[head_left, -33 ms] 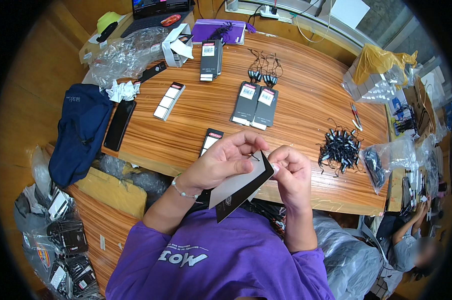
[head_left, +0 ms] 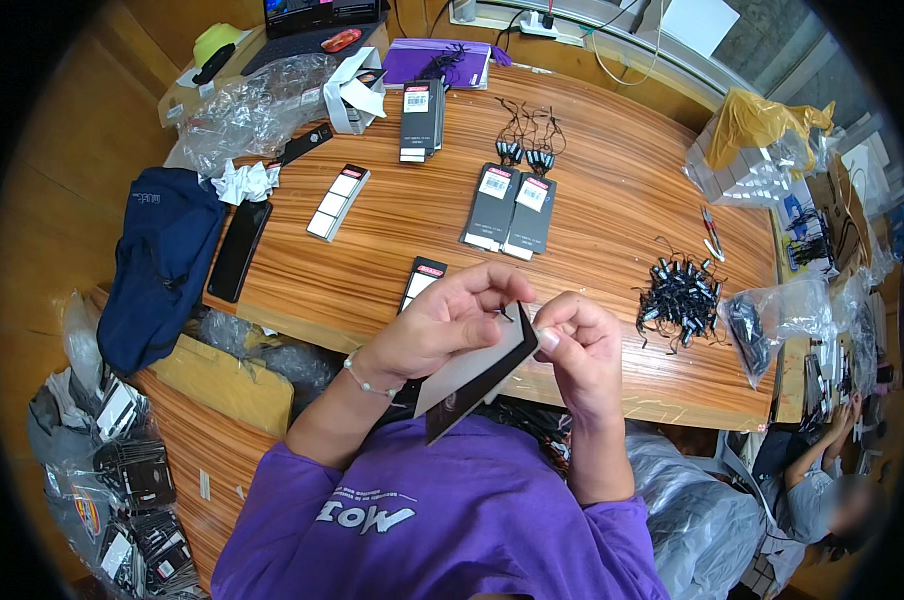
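Left hand (head_left: 452,325) grips black and grey cards (head_left: 462,372), positioned between both hands — right hand (head_left: 577,345) narrowed at their edge, grip unclear; black cord pile (head_left: 680,300) lies right of it.

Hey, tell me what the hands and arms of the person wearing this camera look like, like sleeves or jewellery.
Both the left hand and right hand are ungloved. A thin bracelet of pale beads circles the left wrist; the right wrist shows none. The forearms are bare below plain purple short sleeves.
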Demonstrator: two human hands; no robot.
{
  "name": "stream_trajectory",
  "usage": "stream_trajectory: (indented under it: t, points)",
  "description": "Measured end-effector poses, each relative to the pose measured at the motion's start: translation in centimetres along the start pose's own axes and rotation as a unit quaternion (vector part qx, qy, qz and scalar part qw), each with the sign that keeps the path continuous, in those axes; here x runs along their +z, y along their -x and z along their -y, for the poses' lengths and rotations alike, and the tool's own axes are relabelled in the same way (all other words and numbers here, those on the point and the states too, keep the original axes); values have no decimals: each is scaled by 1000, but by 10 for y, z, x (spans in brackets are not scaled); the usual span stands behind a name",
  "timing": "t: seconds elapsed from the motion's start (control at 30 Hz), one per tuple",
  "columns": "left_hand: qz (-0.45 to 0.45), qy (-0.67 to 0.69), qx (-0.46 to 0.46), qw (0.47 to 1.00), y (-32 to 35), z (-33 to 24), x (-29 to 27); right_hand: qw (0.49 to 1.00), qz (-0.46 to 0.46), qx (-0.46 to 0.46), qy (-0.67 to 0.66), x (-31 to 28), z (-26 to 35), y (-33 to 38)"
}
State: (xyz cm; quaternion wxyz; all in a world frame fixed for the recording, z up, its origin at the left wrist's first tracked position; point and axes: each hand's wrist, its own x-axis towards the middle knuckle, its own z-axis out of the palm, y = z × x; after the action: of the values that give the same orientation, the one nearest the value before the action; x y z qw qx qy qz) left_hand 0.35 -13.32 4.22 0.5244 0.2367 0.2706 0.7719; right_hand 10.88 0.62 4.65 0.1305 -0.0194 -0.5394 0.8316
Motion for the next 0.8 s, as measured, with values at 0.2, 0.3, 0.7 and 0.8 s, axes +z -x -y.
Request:
stream_trajectory:
  t: [0.2,0.3,0.7,0.8]
  points:
    - [8,-74,40,996,2,-2,-4,1000,18,-10,-22,-10,1,4]
    - [-19,-185,62,981,-3,-9,-2,999,3,-34,1,-13,-1,-4]
    - [-15,-239,21,971,0,-16,-2,970,41,12,241,-8,13,-2]
    - [-16,-221,-12,975,-1,-20,-1,946,39,-67,313,-6,15,-3]
